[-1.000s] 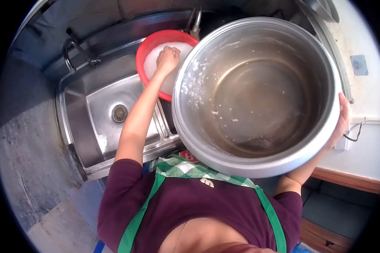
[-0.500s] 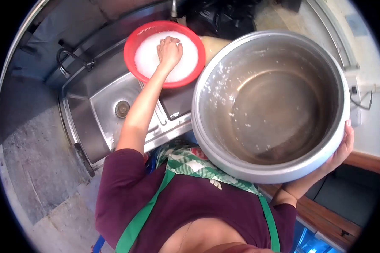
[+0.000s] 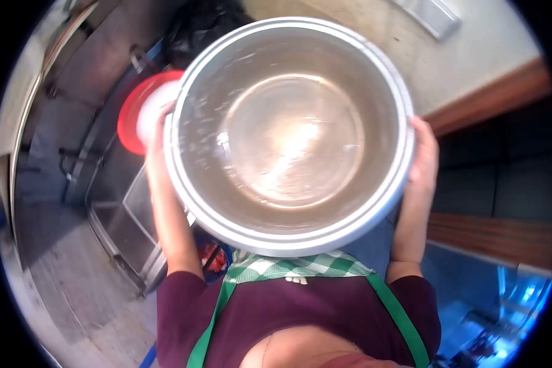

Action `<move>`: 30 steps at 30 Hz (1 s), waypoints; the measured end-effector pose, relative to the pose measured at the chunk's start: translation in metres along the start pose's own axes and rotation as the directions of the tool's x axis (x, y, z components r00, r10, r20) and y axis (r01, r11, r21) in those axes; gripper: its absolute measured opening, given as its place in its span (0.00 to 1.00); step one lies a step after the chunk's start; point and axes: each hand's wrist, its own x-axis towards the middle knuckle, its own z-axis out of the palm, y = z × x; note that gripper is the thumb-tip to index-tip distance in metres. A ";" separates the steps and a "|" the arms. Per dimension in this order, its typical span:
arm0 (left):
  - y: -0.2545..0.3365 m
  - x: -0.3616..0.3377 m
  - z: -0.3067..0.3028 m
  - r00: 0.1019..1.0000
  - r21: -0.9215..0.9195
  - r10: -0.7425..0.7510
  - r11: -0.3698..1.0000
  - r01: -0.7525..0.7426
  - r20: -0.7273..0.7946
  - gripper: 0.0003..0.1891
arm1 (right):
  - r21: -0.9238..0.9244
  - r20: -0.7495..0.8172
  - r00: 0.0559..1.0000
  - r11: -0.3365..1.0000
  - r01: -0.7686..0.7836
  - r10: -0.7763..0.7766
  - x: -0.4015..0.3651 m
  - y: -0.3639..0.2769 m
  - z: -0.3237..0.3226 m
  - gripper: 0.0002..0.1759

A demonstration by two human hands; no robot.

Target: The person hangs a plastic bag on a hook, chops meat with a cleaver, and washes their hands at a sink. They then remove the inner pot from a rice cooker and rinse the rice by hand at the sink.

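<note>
A large silver cooking pot (image 3: pixel 291 147), its mouth facing me, is held up in front of my chest. White bits stick to the left part of its inner wall. My left hand (image 3: pixel 159 129) grips the pot's left side, its fingers partly hidden by the rim. On the opposite side, my right hand (image 3: pixel 424 150) is closed round the edge. Behind my left hand a red basin (image 3: pixel 127 116) holds a white mass that looks like rice (image 3: pixel 155 107), partly covered by the pot.
To the left is a steel sink (image 3: pixel 107 214) with a tap (image 3: pixel 67 165). A black plastic bag (image 3: pixel 202 30) lies beyond the basin. A wood-edged counter (image 3: pixel 494 98) runs along the right, and something red in a blue container (image 3: pixel 214 257) is low near my left elbow.
My left hand has left the white mass in the red basin and taken hold of the pot's left side. The view has turned right, and the pot is now centred between both hands.
</note>
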 end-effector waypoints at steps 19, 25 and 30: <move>0.133 -0.238 0.049 0.784 0.387 0.573 0.797 -0.464 -0.240 0.11 | -0.531 0.430 0.767 0.820 -0.212 0.477 0.114 0.212 -0.005 0.15; 0.138 -0.293 0.051 0.788 0.299 0.578 0.806 -0.511 -0.210 0.14 | -0.536 0.286 0.868 0.819 -0.206 0.405 0.179 0.223 -0.001 0.11; 0.127 -0.302 0.037 0.783 0.180 0.587 0.809 -0.559 -0.206 0.13 | -0.400 0.706 0.682 0.902 0.165 0.189 0.140 0.129 0.120 0.12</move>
